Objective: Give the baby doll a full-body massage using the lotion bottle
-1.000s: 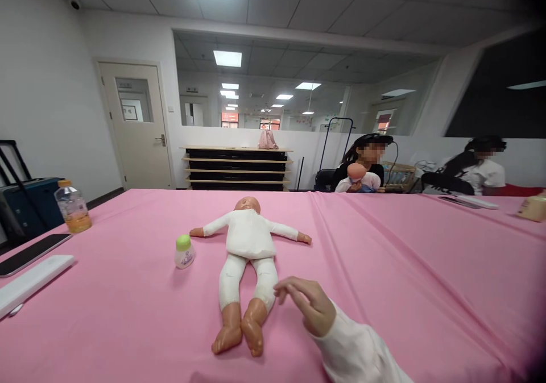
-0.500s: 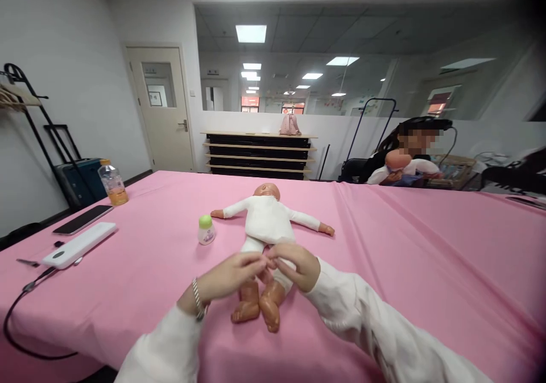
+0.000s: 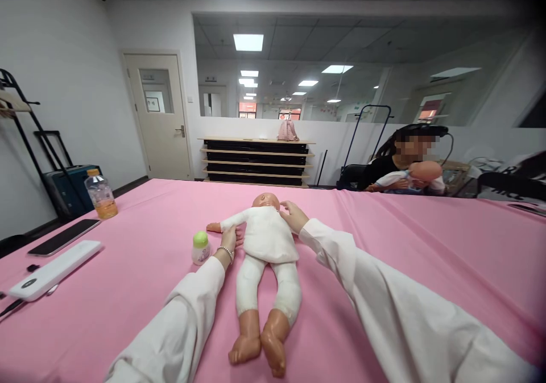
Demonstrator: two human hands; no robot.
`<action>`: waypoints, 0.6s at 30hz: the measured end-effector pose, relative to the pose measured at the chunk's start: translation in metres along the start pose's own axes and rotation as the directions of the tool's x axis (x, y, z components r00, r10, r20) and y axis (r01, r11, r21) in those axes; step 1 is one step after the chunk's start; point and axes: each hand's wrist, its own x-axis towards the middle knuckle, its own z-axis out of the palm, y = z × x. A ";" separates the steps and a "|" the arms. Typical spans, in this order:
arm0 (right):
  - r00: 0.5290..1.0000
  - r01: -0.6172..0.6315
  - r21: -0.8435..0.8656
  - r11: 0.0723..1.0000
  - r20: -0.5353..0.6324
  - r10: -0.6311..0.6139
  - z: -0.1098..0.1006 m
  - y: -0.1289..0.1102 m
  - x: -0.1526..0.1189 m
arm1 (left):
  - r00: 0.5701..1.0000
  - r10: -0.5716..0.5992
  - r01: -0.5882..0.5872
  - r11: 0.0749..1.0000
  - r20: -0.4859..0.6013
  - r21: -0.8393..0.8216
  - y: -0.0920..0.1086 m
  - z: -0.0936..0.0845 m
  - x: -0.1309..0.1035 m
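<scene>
A baby doll (image 3: 271, 235) in white top and trousers lies on its back on a pink cloth, head away from me and bare feet nearest. My left hand (image 3: 231, 238), with a bracelet at the wrist, rests at the doll's side below its outstretched arm, fingers apart. At the doll's neck and shoulder on the other side is my right hand (image 3: 293, 217), its fingers apart and nothing seen in them. A small bottle with a green cap (image 3: 201, 248) stands just left of my left wrist.
On the pink-covered table (image 3: 170, 212), a drink bottle (image 3: 101, 195), a dark phone (image 3: 63, 237) and a white device with a cable (image 3: 55, 270) lie or stand at the left. Beyond the table at right, a person (image 3: 384, 170) holds another doll (image 3: 420, 175).
My hands have moved apart and forward from over the doll's legs to the sides of its upper body. The person across now holds the other doll lower and more to the right.
</scene>
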 end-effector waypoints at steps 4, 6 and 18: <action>0.994 -0.106 -0.041 0.993 -0.019 0.106 0.016 0.004 0.035 | 0.999 -0.006 0.010 0.994 0.032 -0.112 -0.014 0.004 0.014; 0.985 -0.169 -0.011 0.986 -0.046 0.168 0.027 0.002 0.050 | 0.996 0.024 -0.009 0.985 0.085 -0.173 -0.019 0.009 0.021; 0.899 -0.297 0.039 0.954 -0.327 0.293 0.091 0.002 0.072 | 0.951 0.308 -0.310 0.947 0.041 0.084 -0.035 0.020 0.045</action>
